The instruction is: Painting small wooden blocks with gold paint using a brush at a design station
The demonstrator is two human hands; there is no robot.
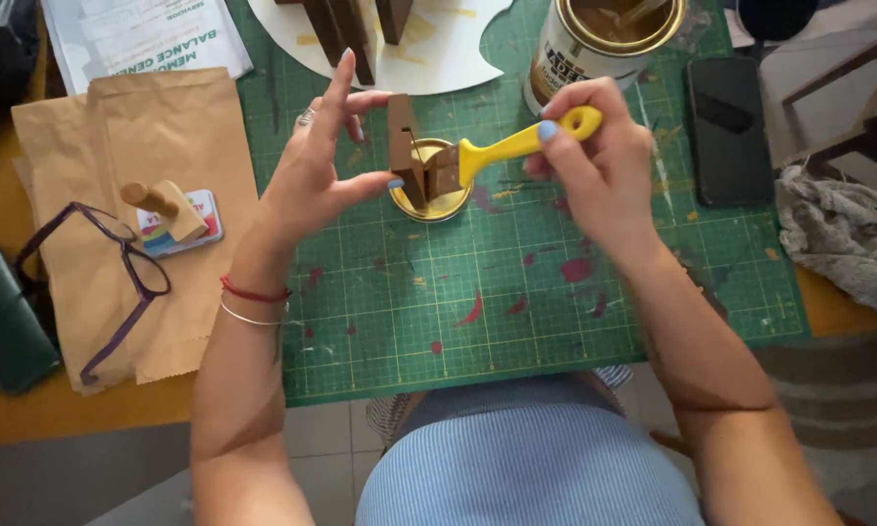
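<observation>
I see my left hand (312,175) near the middle of the frame, pinching one small brown-painted wooden block (404,146) between thumb and fingers, the other fingers spread upward. My right hand (594,161) is closed around the yellow plastic handle of one small paintbrush (497,151), whose bristles touch the block's right side. Both sit just above one round gold tin lid (434,200) lying on the paint-spotted green cutting mat (516,292).

At the top edge, right of centre, stands one open metal can of brown paint (594,39) with a stick in it. To its left, one white paper sheet (438,54) carries three dark brown wooden pieces (351,29), cut off by the frame. One black phone (729,127) lies at the upper right, one grey rag (843,239) below it. At left, one brown paper bag (117,166) bears one pair of purple-framed glasses (117,273) and one wooden stamp (166,206) on a small card.
</observation>
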